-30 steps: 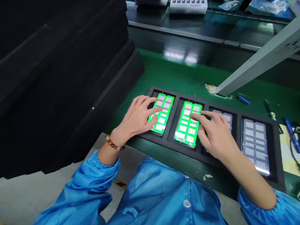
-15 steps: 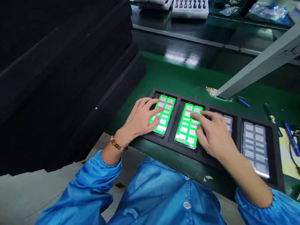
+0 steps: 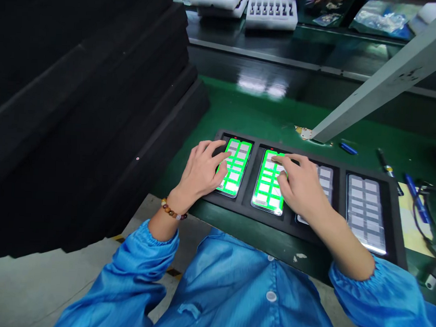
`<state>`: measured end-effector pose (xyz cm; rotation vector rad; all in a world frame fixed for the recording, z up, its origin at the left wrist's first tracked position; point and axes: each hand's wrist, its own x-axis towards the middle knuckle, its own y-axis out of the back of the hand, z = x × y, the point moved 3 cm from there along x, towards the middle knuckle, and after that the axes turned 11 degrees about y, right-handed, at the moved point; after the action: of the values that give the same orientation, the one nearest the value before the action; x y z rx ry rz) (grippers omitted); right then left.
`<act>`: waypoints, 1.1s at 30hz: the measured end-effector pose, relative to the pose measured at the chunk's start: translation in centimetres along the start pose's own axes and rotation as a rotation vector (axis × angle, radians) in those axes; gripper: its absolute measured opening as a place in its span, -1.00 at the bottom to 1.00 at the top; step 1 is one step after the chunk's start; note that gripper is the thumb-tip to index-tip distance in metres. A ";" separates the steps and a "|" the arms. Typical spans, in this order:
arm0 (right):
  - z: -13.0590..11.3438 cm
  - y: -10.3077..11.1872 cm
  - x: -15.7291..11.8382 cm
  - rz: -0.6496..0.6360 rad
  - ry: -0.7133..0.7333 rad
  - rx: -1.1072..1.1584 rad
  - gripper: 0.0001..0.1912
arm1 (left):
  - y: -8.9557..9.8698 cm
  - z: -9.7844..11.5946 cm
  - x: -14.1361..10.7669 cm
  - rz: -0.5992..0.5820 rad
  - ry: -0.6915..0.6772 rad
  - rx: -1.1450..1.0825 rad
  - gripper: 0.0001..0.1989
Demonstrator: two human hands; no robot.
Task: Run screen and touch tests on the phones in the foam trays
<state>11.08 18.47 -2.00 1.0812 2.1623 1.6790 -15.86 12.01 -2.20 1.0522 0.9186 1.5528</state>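
Observation:
A black foam tray point(image 3: 247, 184) lies on the green bench, holding several smartphones in separate slots. My left hand point(image 3: 202, 168) is at the left edge of the leftmost phone point(image 3: 236, 170), fingers spread and its fingertips over the lit green-and-white screen. On the second phone point(image 3: 265, 186), also lit green with white blocks, my right hand point(image 3: 302, 186) has its index finger at the upper part of the screen. That hand's other fingers are apart and partly cover the third phone point(image 3: 325, 180). The fourth phone point(image 3: 366, 212) shows greyed blocks at the right end.
Tall stacked black foam trays point(image 3: 97, 119) rise on the left. A slanted grey post point(image 3: 380, 84) stands behind the tray. Blue pen cap point(image 3: 348, 148), blue pen point(image 3: 417, 198) and cables lie to the right. White parts trays point(image 3: 271, 11) sit across the bench.
My right index finger has moved a little up and left on the second phone's screen. My left hand has drawn slightly left from the first phone's screen. The view has shifted slightly.

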 end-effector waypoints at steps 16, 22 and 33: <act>0.5 0.6 -2.2 0.094 -0.078 -0.146 -0.55 | -0.3 1.4 0.4 -0.011 0.119 0.080 -0.54; -1.2 -0.1 -2.6 0.046 0.019 -0.040 -0.51 | -0.8 1.4 0.2 -0.014 0.152 0.010 -0.55; -2.9 0.6 -5.7 0.061 0.005 -0.098 -0.50 | -0.5 1.3 -0.2 0.076 0.120 -0.074 -0.55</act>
<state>13.76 12.69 -2.05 1.1271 2.0466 1.7953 -14.44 11.96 -2.26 0.9591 0.9037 1.7161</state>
